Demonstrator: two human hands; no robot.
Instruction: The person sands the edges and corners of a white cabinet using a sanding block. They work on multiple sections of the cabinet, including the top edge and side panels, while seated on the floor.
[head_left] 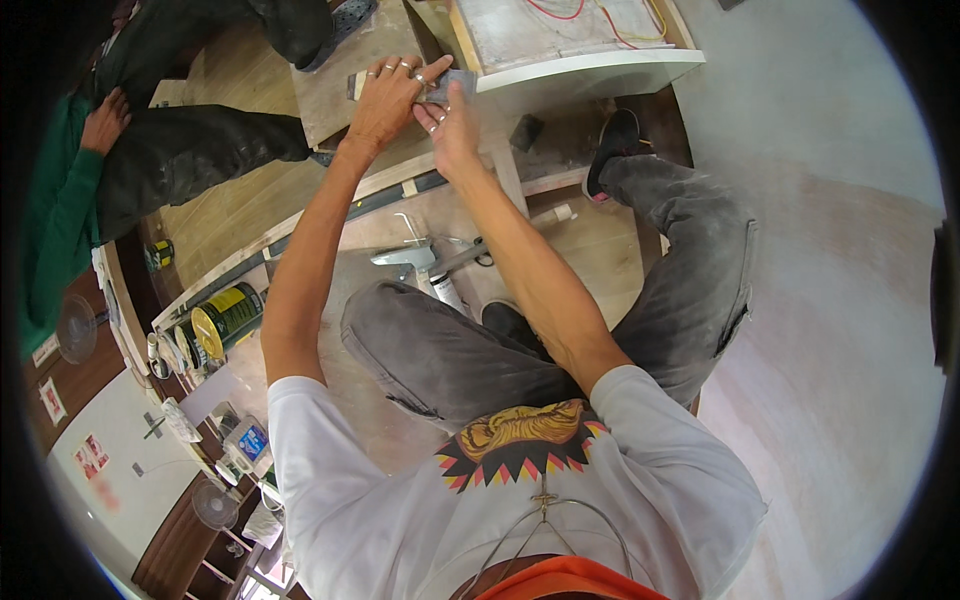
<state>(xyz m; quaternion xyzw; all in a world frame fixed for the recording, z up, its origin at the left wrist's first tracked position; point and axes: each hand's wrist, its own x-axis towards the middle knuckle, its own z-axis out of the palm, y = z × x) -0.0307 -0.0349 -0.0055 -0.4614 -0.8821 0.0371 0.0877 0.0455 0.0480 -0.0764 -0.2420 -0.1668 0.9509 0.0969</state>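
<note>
Both arms reach forward, and my hands meet at the far side, over the edge of the wooden framing. Between them is a flat grey block, partly hidden by fingers; a pale end sticks out past the left knuckles. Pale bands show on several fingers. My left hand is closed over the block from above, with its index finger stretched along it. My right hand pinches its right part, the thumb on top. Below the forearms lies a caulking gun, beside a white cartridge.
At upper left another person's hand rests by dark trousers. A white-edged panel carrying red and yellow wires stands just right of my hands. A dark block lies below it. Paint cans stand at left, and a curved pale wall rises at right.
</note>
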